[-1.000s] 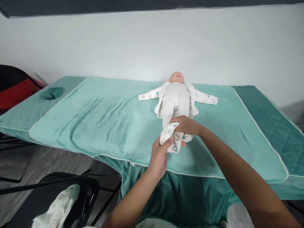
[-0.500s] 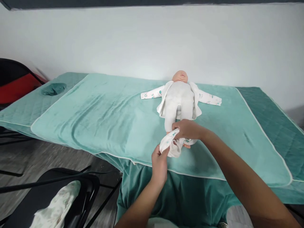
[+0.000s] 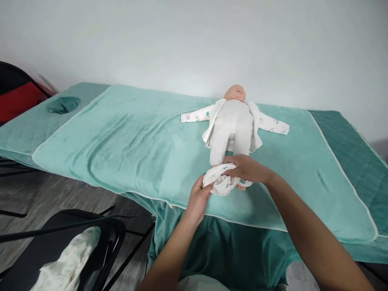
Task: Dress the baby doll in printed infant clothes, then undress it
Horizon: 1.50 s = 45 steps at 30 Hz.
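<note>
A baby doll (image 3: 232, 121) lies on its back, head toward the wall, with a white body and legs. It wears a white printed jacket (image 3: 274, 124), open at the front with the sleeves spread wide. White printed baby pants (image 3: 222, 186) are bunched at its feet, and some toes show below the cloth on the right. My left hand (image 3: 198, 199) is closed, pinching the left edge of the pants. From the right, my right hand (image 3: 247, 167) grips the upper edge beside the doll's lower legs; its fingertips are partly hidden by cloth.
A light green cover (image 3: 136, 133) lies over the darker green massage bed (image 3: 339, 149), which has a face hole (image 3: 63, 105) at the left. A black chair (image 3: 106, 242) at the lower left bears a printed cloth (image 3: 69, 262). The wall (image 3: 194, 44) stands right behind.
My left hand has raised its side of the pants slightly, and the cloth is gathered closer round the feet. My right hand stays at the upper edge. The view has shifted slightly.
</note>
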Each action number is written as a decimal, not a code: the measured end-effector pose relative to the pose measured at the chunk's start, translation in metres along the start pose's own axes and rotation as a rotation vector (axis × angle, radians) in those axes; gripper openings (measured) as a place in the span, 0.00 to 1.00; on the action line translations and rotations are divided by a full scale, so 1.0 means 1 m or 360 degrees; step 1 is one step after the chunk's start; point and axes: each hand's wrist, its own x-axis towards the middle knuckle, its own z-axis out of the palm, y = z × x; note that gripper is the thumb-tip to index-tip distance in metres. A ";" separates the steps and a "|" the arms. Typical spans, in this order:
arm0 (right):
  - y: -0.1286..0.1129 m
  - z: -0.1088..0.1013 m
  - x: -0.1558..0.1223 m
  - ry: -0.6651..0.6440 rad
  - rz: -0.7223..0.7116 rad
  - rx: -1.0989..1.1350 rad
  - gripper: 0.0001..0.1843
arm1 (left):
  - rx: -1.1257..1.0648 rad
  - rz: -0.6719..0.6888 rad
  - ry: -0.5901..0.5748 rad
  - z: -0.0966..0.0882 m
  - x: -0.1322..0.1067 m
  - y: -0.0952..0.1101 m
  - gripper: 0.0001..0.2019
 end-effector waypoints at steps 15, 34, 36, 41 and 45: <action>0.010 0.011 0.004 0.0199 -0.0013 -0.0062 0.12 | 0.1235 0.0603 -0.0176 -0.033 0.046 0.023 0.08; 0.007 0.025 0.014 0.0785 0.0112 -0.0449 0.06 | 0.2345 0.1340 -0.0024 -0.026 0.095 0.032 0.12; 0.006 0.027 0.015 0.0823 0.0135 -0.0506 0.06 | 0.2383 0.1265 -0.0015 -0.025 0.091 0.031 0.11; 0.009 0.021 0.007 0.0697 0.0011 -0.0203 0.09 | 0.1909 0.1168 -0.0201 -0.027 0.084 0.037 0.17; 0.021 0.007 -0.007 0.0668 -0.0321 0.0440 0.13 | 0.1301 0.0962 -0.0322 -0.031 0.089 0.049 0.20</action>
